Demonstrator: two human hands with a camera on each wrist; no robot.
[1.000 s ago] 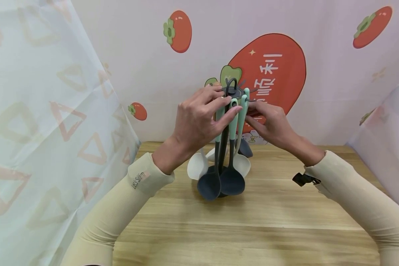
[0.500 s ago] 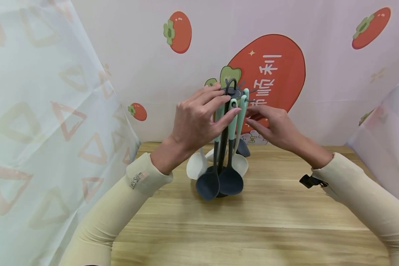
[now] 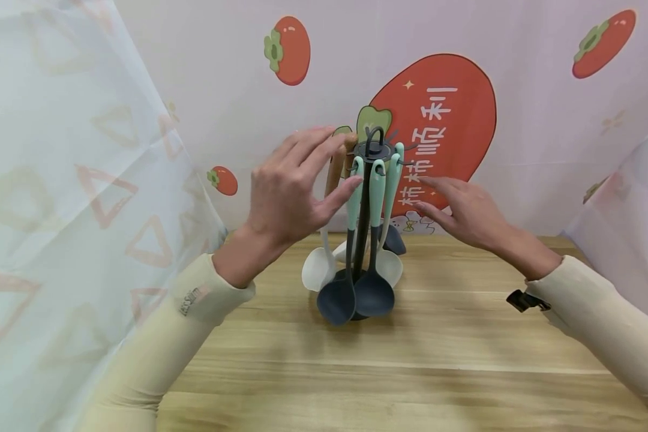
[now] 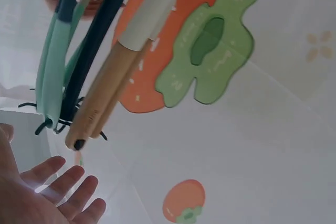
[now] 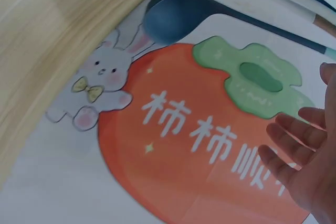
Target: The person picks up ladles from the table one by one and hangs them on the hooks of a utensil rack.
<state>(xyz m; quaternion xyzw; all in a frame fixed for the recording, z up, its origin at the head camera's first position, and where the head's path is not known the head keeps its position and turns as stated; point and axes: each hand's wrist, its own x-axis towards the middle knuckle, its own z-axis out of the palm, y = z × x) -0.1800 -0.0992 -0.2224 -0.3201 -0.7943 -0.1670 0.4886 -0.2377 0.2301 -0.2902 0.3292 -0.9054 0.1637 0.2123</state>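
A dark utensil stand (image 3: 364, 234) with a looped top stands upright, hung with kitchen utensils by their handle ends. Two dark ladles (image 3: 336, 302) with mint handles hang in front. To the left is a white utensil (image 3: 316, 270), and wooden handles (image 4: 102, 90) show in the left wrist view. My left hand (image 3: 294, 186) is left of the stand, fingers extended and relaxed near the wooden handle tops, holding nothing. On the right side, my right hand (image 3: 464, 210) is spread apart from the utensils, with nothing in it. A dark spoon-shaped utensil (image 5: 176, 17) hangs behind.
The stand is on a wood-grain table (image 3: 410, 366), toward its back edge. Behind it hangs a pale backdrop (image 3: 237, 78) printed with persimmons. Pale patterned sheets (image 3: 59, 180) enclose the sides.
My left hand has drawn back leftward from the stand's top, uncovering the mint handles. My right hand has let go of a mint handle and moved right, its fingers opening. The utensils hang nearly still.
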